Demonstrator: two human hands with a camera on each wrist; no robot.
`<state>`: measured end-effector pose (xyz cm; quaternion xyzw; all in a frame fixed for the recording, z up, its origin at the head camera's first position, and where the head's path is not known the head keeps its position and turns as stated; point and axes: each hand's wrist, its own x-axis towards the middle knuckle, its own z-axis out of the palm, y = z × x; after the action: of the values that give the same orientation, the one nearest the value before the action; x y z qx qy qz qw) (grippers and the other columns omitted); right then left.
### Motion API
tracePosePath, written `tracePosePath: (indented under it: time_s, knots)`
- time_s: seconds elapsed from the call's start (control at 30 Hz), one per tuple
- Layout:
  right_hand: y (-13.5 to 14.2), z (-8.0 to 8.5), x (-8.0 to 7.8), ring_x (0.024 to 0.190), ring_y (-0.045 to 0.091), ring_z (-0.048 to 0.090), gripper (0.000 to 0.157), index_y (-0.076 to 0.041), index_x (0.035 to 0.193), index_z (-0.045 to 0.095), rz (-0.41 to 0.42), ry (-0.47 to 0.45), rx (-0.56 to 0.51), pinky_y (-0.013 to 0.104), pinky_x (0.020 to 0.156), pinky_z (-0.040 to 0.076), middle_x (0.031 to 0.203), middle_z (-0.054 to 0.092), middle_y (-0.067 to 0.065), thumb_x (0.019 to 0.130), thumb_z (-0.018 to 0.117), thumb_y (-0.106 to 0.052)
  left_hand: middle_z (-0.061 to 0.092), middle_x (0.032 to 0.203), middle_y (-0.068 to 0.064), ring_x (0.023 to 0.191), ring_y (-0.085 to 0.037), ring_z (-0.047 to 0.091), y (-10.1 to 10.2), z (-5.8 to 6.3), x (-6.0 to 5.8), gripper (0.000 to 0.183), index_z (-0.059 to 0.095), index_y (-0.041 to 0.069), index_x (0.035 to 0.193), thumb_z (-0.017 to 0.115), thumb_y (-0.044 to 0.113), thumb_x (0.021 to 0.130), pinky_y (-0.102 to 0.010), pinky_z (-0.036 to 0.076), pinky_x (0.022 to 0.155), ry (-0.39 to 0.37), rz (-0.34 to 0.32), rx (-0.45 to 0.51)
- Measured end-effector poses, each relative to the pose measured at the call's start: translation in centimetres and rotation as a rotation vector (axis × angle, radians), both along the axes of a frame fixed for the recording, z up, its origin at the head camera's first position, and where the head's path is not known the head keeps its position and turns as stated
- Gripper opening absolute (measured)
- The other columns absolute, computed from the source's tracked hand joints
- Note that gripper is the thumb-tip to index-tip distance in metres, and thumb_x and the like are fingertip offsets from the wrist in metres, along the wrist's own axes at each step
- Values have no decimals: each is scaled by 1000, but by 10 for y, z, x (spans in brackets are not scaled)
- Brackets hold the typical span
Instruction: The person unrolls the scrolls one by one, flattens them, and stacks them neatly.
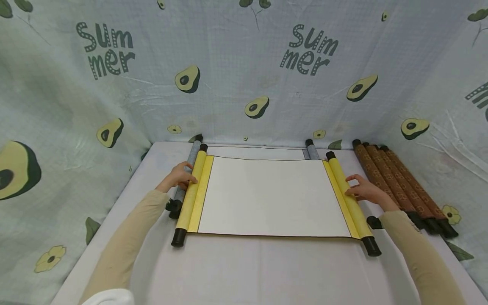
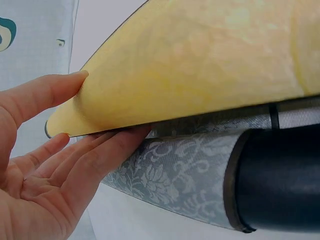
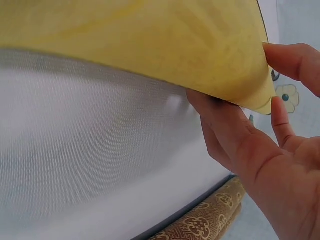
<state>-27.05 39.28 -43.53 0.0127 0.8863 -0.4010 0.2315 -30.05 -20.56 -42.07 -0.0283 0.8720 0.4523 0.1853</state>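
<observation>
A yellow-edged hanging scroll (image 1: 274,197) with a blank white sheet is spread between my two hands. My left hand (image 1: 179,176) grips its left roll; in the left wrist view the thumb lies on the yellow cover (image 2: 200,55) and the fingers reach beneath. On the opposite side my right hand (image 1: 364,189) holds the right roll (image 1: 348,195), with fingers under the yellow edge (image 3: 210,60) in the right wrist view. Partly hidden below it lies a grey patterned scroll (image 1: 311,150), its left roll (image 2: 170,180) close under my left fingers.
Several brown patterned scrolls (image 1: 396,182) with black ends lie side by side at the right of the white table (image 1: 259,271). A curtain (image 1: 236,55) printed with avocados hangs behind and along both sides.
</observation>
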Motion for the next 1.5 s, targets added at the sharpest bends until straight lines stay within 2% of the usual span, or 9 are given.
tracePosePath:
  time_s: [0.17, 0.37, 0.57, 0.7, 0.83, 1.03, 1.27, 1.33, 1.5]
  knots:
    - [1, -2, 1, 89, 23, 47, 67, 7, 130, 15, -4, -3, 10, 30, 74, 45, 117, 38, 29, 85, 56, -20, 51, 85, -14, 54, -17, 58, 2, 0, 0, 64, 27, -3, 130, 64, 4, 78, -36, 53, 57, -3, -4, -9]
    - [2, -5, 0, 91, 25, 45, 69, 9, 131, 13, -10, -9, 33, 30, 74, 45, 119, 34, 31, 86, 56, -20, 49, 86, -16, 56, -17, 56, 4, -2, 1, 64, 26, -5, 131, 62, 5, 79, -35, 52, 57, -5, -20, -25]
    - [1, -7, 0, 86, 21, 46, 65, 8, 129, 16, -22, -4, 27, 28, 71, 44, 113, 38, 25, 86, 56, -19, 43, 106, -29, 57, -19, 51, 9, -7, 3, 61, 30, -6, 129, 62, 5, 78, -33, 50, 55, 59, -26, -89]
    - [1, -8, 1, 87, 22, 46, 64, 8, 127, 18, -4, -6, 53, 29, 72, 46, 109, 40, 24, 85, 57, -20, 39, 121, -33, 60, -18, 52, 12, -10, 3, 61, 35, -8, 127, 65, 9, 77, -31, 51, 54, 117, -75, -215]
    - [1, -9, 3, 85, 21, 50, 62, 6, 125, 22, 10, 13, 92, 33, 72, 50, 109, 46, 26, 84, 59, -24, 53, 111, -28, 59, -22, 57, 14, -7, 5, 56, 44, -6, 122, 68, 16, 76, -31, 49, 52, 204, -138, -401]
    - [0, -9, 12, 78, 21, 56, 49, 4, 118, 35, 53, 130, 154, 35, 65, 51, 103, 51, 29, 85, 59, -22, 58, 113, -23, 84, -35, 60, 20, -6, 21, 40, 57, 4, 116, 66, 16, 79, -37, 48, 56, 447, -268, -619]
    - [-11, -13, 34, 76, 27, 58, 29, 2, 108, 53, 181, 402, 330, 32, 58, 48, 105, 52, 31, 83, 60, -11, 59, 105, -16, 86, -35, 52, 23, -26, 45, 8, 70, 9, 85, 64, 12, 81, -39, 47, 49, 792, -356, -811]
    - [-13, -14, 42, 72, 24, 57, 30, 4, 109, 54, 204, 462, 365, 32, 58, 47, 105, 52, 31, 82, 59, -8, 59, 113, -15, 97, -37, 52, 23, -28, 55, 14, 69, 7, 91, 64, 15, 81, -44, 49, 59, 806, -399, -871]
    - [-18, -15, 64, 70, 20, 53, 31, 7, 110, 56, 210, 565, 412, 29, 57, 45, 103, 50, 28, 81, 58, -3, 51, 126, -16, 119, -37, 42, 23, -25, 83, 38, 59, 1, 112, 64, 23, 81, -53, 44, 81, 718, -513, -953]
